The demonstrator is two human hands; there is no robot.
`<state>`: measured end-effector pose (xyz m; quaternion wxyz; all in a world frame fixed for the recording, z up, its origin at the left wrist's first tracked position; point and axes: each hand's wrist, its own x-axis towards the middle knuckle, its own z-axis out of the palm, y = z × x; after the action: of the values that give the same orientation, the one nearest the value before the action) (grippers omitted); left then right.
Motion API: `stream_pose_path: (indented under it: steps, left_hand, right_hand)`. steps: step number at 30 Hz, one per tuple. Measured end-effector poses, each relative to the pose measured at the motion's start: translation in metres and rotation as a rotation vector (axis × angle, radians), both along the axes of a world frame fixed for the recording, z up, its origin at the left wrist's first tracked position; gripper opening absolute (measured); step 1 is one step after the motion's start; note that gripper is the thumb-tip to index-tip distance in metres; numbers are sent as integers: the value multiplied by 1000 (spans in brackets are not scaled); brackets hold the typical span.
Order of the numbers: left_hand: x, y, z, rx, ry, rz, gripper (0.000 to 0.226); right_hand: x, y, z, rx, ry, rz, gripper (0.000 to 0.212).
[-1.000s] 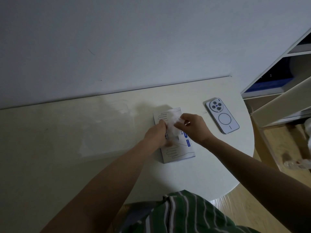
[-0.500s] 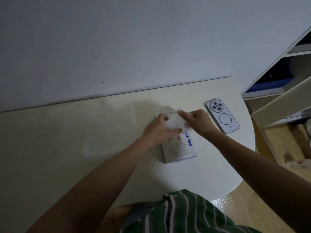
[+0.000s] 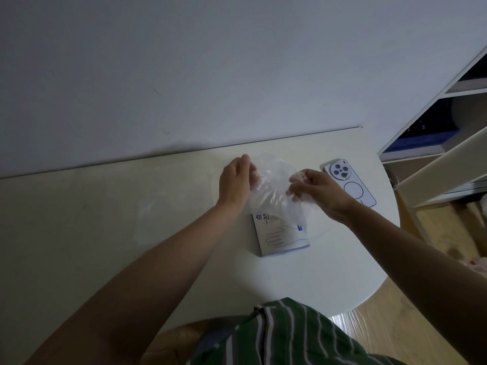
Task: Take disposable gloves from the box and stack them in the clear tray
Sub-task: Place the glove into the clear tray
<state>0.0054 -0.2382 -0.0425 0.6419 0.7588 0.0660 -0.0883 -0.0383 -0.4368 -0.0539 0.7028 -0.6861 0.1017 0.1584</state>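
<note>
Now lifted off the box [image 3: 283, 237], where half a second ago pressed low over its top around a small white wad. Opened out since then into a wide, crinkled sheet of clear film: the glove [image 3: 271, 185], out of the box and held in the air just above its far end, stretched between left hand [image 3: 235, 181] and right hand [image 3: 317, 191]. Pinched at one edge by the curled left fingers and thumb, at the other by the right fingertips; both clamped on the film and drawn further apart than before. Means, most likely, one glove freed and spread, ready for carrying. Not yet in the clear tray [image 3: 147, 206], seen only as a faint outline on the table [image 3: 316, 280] to the left of the box; whether already holding any gloves, cannot tell. Next, probably, a swing leftward and a flat lay-down, with care for so light a film clinging to the fingers. Just beside the right hand, unmoved, a phone [image 3: 351, 185]
</note>
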Motion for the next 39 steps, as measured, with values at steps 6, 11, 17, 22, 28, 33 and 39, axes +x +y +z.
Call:
stream_pose_path:
  steps: [6,11,17,22,28,33,39]
  left_hand:
    - [-2,7,6,4,48,-132,16]
    - [2,41,14,165,-54,-125,19]
    - [6,125,11,509,-168,-116,21]
    - [4,188,-3,680,-181,-102,22]
    - [4,213,-23,869,-119,-97,30]
    - [6,227,-29,1127,-146,-223,27]
    - [8,223,-31,1366,-182,-301,33]
  right_hand:
    - [2,4,8,-20,18,-1,18]
    - [9,12,16,-83,29,-24,12]
    - [22,60,33,-436,-142,-18,35]
    - [25,142,63,-742,-888,-37,25]
    - [31,228,26,-881,-716,676,20]
    - [47,252,-16,-1077,-393,762,44]
    - [54,267,-44,-1187,-152,909,88]
